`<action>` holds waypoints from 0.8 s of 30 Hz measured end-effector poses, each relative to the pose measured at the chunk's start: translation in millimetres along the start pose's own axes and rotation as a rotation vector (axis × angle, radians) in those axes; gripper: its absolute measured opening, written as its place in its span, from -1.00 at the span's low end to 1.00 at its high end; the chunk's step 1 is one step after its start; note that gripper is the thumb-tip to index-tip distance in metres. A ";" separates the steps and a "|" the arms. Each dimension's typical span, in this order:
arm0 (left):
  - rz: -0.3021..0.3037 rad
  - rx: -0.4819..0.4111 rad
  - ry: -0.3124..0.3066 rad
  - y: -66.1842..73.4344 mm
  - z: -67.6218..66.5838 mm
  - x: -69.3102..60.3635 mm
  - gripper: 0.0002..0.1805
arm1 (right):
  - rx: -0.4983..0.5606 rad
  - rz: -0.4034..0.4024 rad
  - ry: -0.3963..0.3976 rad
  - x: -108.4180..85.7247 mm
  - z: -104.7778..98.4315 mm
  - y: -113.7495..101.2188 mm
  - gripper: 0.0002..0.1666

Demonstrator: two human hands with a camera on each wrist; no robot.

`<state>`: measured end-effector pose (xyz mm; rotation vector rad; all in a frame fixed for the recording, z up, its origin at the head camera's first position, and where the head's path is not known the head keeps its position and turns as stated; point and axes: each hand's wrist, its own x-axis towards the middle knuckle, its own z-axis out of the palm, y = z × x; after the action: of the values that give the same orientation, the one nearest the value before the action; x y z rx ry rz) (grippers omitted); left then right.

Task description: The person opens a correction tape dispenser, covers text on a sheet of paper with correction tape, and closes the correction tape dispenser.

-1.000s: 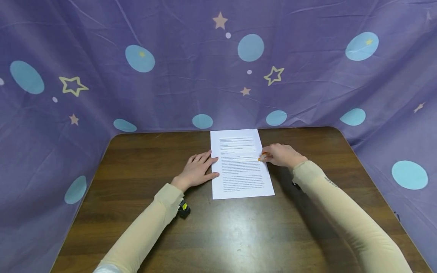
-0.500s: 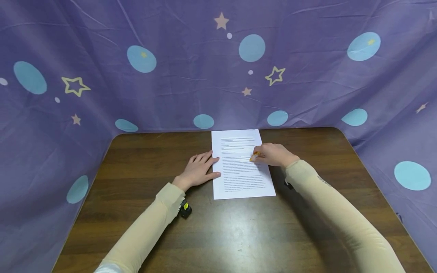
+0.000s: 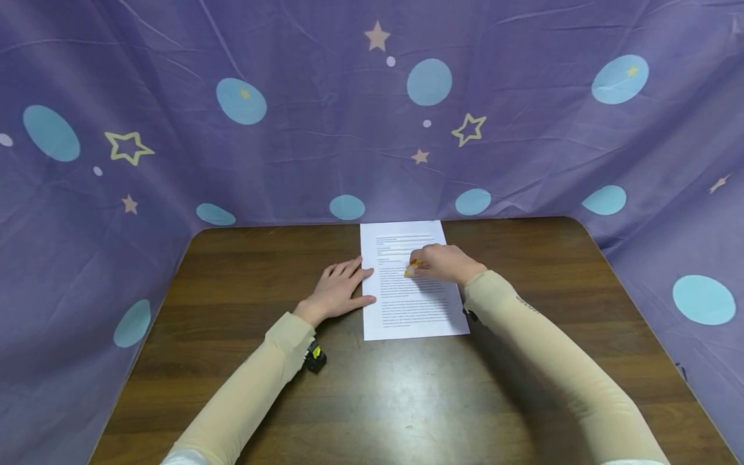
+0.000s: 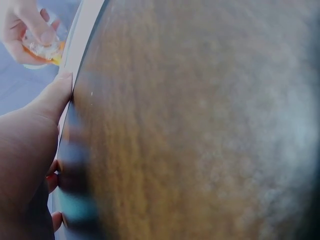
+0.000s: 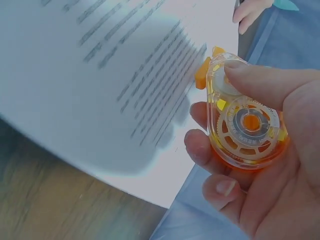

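A printed sheet of white paper [image 3: 372, 326] lies on the table with its far edge by the curtain. My left hand [image 3: 337, 294] rests with spread fingers on the paper's left margin. Over the middle of the text, my right hand [image 3: 446, 262] holds a correction tape dispenser [image 5: 246, 122] between thumb and fingers. The dispenser has a clear body, an orange base, a toothed wheel inside and an orange tip. From the right wrist view I cannot tell whether the tip touches the paper. The left wrist view shows the dispenser partly covered by the right fingers.
A brown wooden table [image 3: 250, 271] spreads around the sheet. Behind it and at both sides hangs a purple curtain [image 3: 290, 168] with stars and blue ovals. A small black device [image 3: 316, 357] sits at the left wrist.
My right hand has moved left with the correction tape dispenser, from the paper's right edge to the middle of the text. The left hand stays in place on the sheet.
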<state>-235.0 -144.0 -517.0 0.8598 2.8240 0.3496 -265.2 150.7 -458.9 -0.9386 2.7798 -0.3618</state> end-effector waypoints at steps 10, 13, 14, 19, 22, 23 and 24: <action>0.003 -0.003 0.007 -3.4 3.8 0.5 -0.13 | -0.007 -0.028 0.002 10.0 8.2 -9.5 -0.87; -0.001 0.003 0.001 -4.0 4.0 0.8 -0.13 | -0.008 -0.037 0.004 12.2 9.8 -12.8 -0.87; -0.001 0.003 0.003 -4.1 4.0 0.7 -0.13 | -0.007 -0.038 0.004 12.9 9.8 -14.4 -0.87; -0.001 -0.001 0.003 -3.8 4.0 -0.3 -0.13 | -0.025 -0.047 -0.003 13.5 9.2 -19.8 -0.87; -0.001 -0.003 0.005 -4.7 5.0 0.3 -0.13 | -0.035 -0.057 0.001 13.0 8.8 -20.8 -0.87; -0.001 -0.002 0.006 -5.0 5.2 0.5 -0.12 | -0.038 -0.058 0.003 12.7 8.6 -21.2 -0.87; -0.001 0.000 0.007 -5.3 5.4 0.6 -0.12 | -0.042 -0.058 0.005 12.5 8.5 -21.6 -0.87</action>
<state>-237.0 -147.0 -523.6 0.8585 2.8305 0.3532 -260.5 124.9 -462.0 -1.0314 2.7792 -0.3164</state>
